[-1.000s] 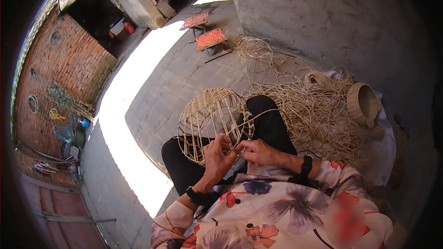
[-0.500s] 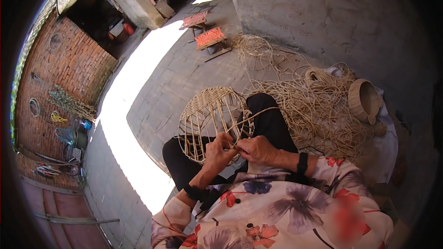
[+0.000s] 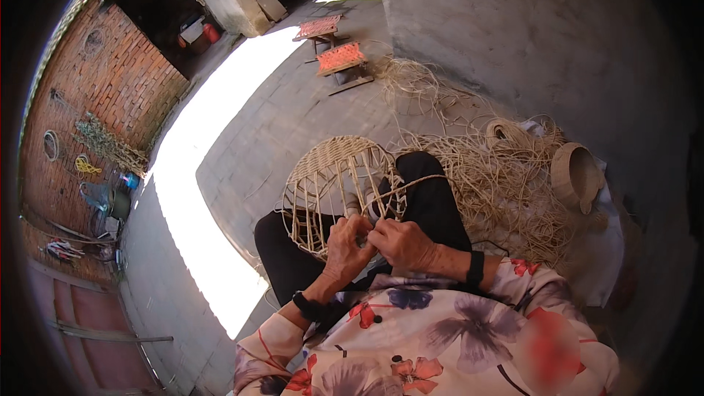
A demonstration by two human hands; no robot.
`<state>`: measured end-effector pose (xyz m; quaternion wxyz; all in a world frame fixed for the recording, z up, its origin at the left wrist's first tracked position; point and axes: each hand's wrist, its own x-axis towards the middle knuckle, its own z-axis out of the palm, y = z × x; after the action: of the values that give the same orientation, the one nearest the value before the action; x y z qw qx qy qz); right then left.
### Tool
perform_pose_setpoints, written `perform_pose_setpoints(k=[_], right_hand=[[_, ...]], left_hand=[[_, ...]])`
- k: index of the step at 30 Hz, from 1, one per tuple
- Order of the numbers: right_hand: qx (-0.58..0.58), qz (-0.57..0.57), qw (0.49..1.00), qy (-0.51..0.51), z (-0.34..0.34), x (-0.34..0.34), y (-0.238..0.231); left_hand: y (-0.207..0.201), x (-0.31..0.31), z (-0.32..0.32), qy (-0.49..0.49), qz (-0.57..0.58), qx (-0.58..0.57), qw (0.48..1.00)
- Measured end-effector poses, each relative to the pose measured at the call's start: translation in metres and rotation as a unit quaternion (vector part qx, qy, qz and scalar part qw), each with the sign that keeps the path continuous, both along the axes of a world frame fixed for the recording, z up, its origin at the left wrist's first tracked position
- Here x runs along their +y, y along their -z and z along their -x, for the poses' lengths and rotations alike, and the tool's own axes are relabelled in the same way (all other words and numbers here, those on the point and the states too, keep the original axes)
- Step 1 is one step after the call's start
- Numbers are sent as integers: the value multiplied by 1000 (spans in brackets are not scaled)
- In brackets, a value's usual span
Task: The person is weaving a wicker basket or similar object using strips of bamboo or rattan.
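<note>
A partly woven basket (image 3: 336,155) of tan rope rests between my black-trousered knees. Its far end is densely woven, and its near side is an open frame of spaced ropes. My left hand (image 3: 347,248) is closed at the basket's near edge, thumb and fingers pinched on its rope. Right beside it, my right hand (image 3: 405,243) is closed on the same edge, fingertips almost touching the left ones. What exactly lies between the fingertips is hidden. From the basket's right side a loose rope (image 3: 422,182) runs over my right knee.
Heaped tan rope (image 3: 488,191) spreads to my right over a white sheet (image 3: 610,249), with a coil (image 3: 506,130) and a finished-looking round basket (image 3: 576,176). Two low red-topped stools (image 3: 341,59) stand ahead. A brick wall (image 3: 117,73) is left, a grey wall (image 3: 513,29) right.
My fingers have come closer together at the basket's near edge, the right hand shifting slightly left. The whole view has tilted a little; the basket stays between my knees.
</note>
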<state>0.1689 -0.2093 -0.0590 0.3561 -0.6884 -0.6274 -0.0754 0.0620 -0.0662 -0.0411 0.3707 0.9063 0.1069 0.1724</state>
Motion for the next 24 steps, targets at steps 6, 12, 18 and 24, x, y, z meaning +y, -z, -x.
perform_pose_setpoints(k=[6,12,18,24], right_hand=[[309,32,950,13,3,2,-8],[186,54,981,24,2,-8,4],[494,185,849,21,-7,-8,-11],[650,230,722,-55,-33,-9,-36]], left_hand=[[0,-1,1,-23,-13,1,1000],[0,0,0,-15,19,14,1000],[-3,-2,1,-10,-52,-18,998],[0,5,1,5,-49,-74,996]])
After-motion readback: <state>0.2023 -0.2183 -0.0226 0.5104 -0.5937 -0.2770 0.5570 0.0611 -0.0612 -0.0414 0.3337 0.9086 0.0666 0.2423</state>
